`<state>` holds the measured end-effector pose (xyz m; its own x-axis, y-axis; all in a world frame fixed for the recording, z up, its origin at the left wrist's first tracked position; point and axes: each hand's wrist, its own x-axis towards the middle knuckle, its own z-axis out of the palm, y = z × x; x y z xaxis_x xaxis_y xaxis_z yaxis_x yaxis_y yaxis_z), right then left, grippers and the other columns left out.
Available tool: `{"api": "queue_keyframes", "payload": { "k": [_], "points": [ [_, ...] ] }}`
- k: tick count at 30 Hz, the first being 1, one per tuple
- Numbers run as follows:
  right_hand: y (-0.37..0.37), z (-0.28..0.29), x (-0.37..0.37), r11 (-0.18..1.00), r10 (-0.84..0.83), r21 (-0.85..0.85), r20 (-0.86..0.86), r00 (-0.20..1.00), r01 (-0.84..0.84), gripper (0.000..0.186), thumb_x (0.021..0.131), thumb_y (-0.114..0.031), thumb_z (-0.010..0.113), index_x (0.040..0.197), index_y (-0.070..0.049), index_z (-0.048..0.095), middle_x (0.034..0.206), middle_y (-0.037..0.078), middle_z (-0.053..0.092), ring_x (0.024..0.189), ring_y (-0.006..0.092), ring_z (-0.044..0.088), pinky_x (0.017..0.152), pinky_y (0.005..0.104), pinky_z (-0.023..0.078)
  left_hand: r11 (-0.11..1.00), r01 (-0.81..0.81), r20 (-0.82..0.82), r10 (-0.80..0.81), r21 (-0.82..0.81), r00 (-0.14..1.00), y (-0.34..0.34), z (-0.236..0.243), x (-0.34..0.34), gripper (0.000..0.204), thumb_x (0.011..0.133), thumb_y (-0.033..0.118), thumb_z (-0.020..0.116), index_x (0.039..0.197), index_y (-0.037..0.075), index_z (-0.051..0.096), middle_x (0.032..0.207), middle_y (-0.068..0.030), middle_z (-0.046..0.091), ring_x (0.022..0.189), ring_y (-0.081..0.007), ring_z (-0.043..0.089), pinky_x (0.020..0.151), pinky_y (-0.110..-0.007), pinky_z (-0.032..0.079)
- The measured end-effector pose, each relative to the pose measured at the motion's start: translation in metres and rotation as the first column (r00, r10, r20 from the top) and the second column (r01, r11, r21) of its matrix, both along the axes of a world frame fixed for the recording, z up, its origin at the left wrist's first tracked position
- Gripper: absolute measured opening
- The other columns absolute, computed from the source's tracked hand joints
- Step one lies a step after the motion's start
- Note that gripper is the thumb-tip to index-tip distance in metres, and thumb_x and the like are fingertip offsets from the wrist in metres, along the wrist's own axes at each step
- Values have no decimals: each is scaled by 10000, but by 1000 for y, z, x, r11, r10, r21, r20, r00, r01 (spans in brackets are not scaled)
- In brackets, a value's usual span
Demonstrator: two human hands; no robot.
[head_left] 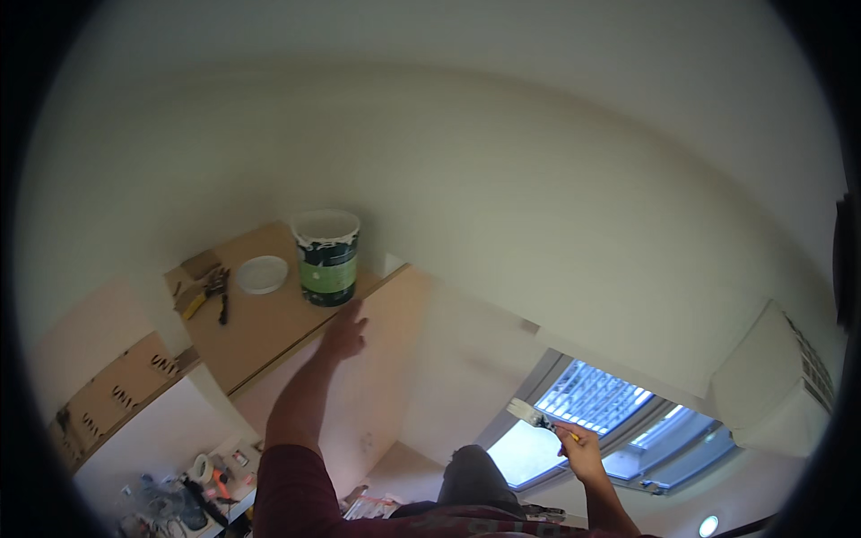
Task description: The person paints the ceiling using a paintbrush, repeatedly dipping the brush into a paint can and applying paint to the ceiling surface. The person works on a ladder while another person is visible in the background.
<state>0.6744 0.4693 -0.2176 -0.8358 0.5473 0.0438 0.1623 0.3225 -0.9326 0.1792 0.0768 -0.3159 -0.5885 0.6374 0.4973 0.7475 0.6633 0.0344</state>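
My left hand (343,334) is at the front edge of a brown wooden shelf (256,332), fingers apart and holding nothing. Just beyond its fingertips stands a dark paint bucket (328,269) with a green band and white paint smeared round its rim. A round white lid (262,274) lies to the left of the bucket. Off to the right, my right hand (583,451) grips a paintbrush (527,412) by its handle. The brush's pale bristles point up and left, away from any surface. I cannot tell whether my left hand touches the shelf edge.
Pliers-like hand tools (211,291) lie on the shelf's left part. A pale wall (502,206) rises behind it. A white air-conditioner-like unit (762,386) hangs at right, near windows (592,394). Cluttered items (179,493) sit lower left; a lit lamp (708,525) shows lower right.
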Motion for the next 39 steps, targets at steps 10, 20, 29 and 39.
{"api": "queue_keyframes", "payload": {
  "k": [10,20,29,39],
  "points": [
    [28,-50,28,999,-39,-4,16,999,39,308,998,-190,665,1190,42,728,697,-2,614,576,73,549,531,247,478,902,-213,833,430,-377,348,-73,-279,353,595,959,475,612,1326,7,603,1373,-259,600,1273,-410,577,1088,-507,446],
    [40,-108,23,989,18,-143,-24,1000,-21,327,1006,-200,653,1201,55,714,714,8,620,583,73,536,531,254,457,735,-391,828,538,-553,-158,-157,-245,474,502,990,453,550,1251,31,628,1272,-222,643,1181,-390,616,1030,-505,467],
    [32,-135,35,965,-43,-259,-10,999,39,395,1010,-261,632,1239,53,697,722,26,614,615,104,559,565,273,479,757,-441,865,492,-483,-102,-131,-220,453,443,1018,433,494,1183,53,652,1182,-189,682,1098,-373,651,977,-504,486],
    [32,-128,22,978,-8,-210,-75,997,-8,279,999,-206,637,1162,15,688,689,21,577,624,96,533,585,287,470,776,-383,845,534,-501,-23,-130,-205,428,418,1049,410,432,1108,77,677,1081,-152,725,1005,-354,689,919,-502,507]
  ]
}}
